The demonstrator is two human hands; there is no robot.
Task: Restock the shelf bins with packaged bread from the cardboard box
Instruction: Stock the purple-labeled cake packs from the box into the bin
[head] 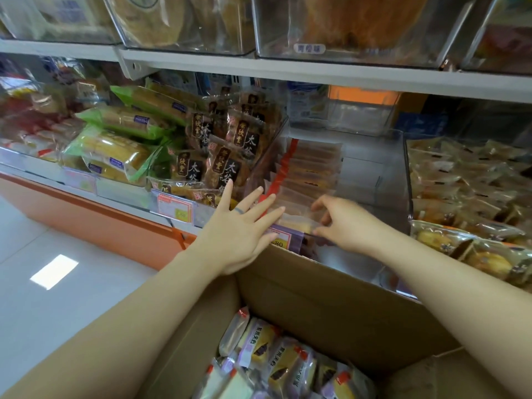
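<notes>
From the head view, the left hand [241, 226] is wide open, its straight fingers pressing on the row of bread packs [311, 174] in the clear bin [371, 174]. The right hand [342, 223] curls its fingers and thumb to pinch the front pack [296, 223]. The packs stand on edge, long sides across the bin, in a row going front to back. The loose packs [288, 367] in the cardboard box [316, 298] look light, squishy and slippery, so I would hold one gently by its long sides.
</notes>
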